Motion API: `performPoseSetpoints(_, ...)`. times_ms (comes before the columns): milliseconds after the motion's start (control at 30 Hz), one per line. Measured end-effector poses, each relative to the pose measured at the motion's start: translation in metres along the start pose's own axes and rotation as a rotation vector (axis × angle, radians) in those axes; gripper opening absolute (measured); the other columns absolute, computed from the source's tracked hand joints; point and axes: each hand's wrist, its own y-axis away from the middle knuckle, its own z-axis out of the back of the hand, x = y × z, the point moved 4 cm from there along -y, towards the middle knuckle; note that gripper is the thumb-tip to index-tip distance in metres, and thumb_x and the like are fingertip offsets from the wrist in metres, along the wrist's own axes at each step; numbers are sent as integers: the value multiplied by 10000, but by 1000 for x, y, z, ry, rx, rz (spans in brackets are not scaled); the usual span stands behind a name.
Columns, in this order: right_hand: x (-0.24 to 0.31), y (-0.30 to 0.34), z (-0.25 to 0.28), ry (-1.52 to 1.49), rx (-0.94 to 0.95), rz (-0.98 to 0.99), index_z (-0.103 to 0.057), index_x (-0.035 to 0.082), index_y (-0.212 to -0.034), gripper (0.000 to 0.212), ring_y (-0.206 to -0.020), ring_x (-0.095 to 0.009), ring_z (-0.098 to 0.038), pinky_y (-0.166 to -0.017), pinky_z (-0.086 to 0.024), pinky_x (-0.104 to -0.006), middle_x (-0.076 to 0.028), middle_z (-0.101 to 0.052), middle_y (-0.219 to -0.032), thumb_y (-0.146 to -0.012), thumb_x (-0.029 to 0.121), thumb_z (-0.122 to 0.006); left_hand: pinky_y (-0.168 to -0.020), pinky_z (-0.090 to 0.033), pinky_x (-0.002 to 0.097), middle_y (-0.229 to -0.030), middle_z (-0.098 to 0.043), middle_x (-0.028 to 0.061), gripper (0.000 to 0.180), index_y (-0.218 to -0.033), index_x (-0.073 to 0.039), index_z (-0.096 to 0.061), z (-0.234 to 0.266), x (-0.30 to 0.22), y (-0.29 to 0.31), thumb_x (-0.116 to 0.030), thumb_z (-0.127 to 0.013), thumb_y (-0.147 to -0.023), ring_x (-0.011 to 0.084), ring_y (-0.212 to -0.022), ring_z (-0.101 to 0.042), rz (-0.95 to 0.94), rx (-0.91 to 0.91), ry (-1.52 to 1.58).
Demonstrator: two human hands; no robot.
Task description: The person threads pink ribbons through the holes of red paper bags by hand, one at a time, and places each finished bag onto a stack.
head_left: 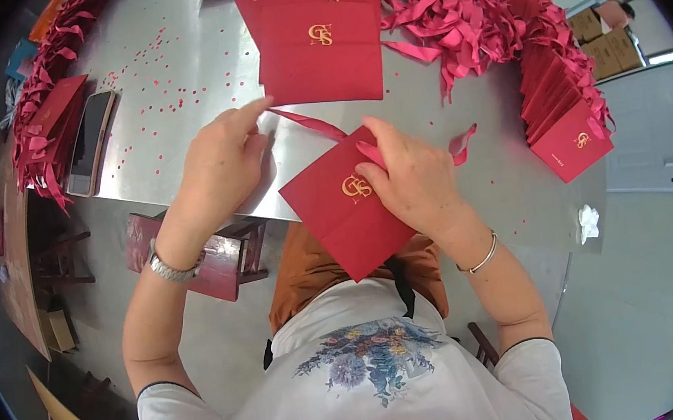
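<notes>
My right hand [413, 171] grips the top corner of a flat red paper bag [358, 216] with a gold emblem, which hangs tilted over the table's near edge. A dark pink ribbon [307, 123] runs from the bag's top, and my left hand [225, 160] pinches its far end between thumb and fingertips. Another ribbon end [463, 146] sticks out beyond my right hand. Just past my hands lies a stack of flat red bags [321, 60] without visible ribbons.
Loose pink ribbons [447, 14] are heaped at the far right, beside a row of ribboned red bags [571, 140]. More ribboned bags [48, 117] line the left edge, near a phone [92, 143]. Red paper dots dot the metal table [194, 28]. A stool [215, 268] stands below.
</notes>
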Motion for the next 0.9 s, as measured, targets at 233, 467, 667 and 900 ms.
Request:
performPoseSetpoints(233,-42,24,40,-66,-278,-11,-587,24,-1154,347,-971,-329,-623,-863,-488,-433,-141,-640,-1075,-815,69,-651,-742,-500,381,-1031,-622,165,322,-1165,-10,-631,-8,-22,53,-49,-667,-847,289,-824,-605,27,-11,23)
performPoseSetpoints(467,-117,46,56,85,-54,32,-627,57,-1060,241,-1130,-336,-564,-918,-476,-403,-129,-624,-1181,-828,-3,-594,-732,-496,376,-940,-613,117,226,-1018,-17,-672,-26,-36,50,-86,-717,-808,283,-880,-615,24,-41,-82)
performPoseSetpoints(667,-122,82,78,-180,-6,-296,-631,51,-1069,212,-842,-202,-649,-729,-494,-328,-69,-684,-891,-858,46,-639,-677,-496,366,-854,-613,108,141,-910,-26,-664,-30,-23,49,-79,-717,-791,274,-747,-623,213,-22,117)
performPoseSetpoints(900,-73,123,95,-1216,-65,-369,-629,-41,-1108,242,-674,-110,-611,-567,-470,-226,-89,-658,-805,-880,30,-591,-676,-500,369,-833,-623,122,140,-871,-7,-645,-26,-28,43,-88,-711,-779,264,-755,-635,265,8,54)
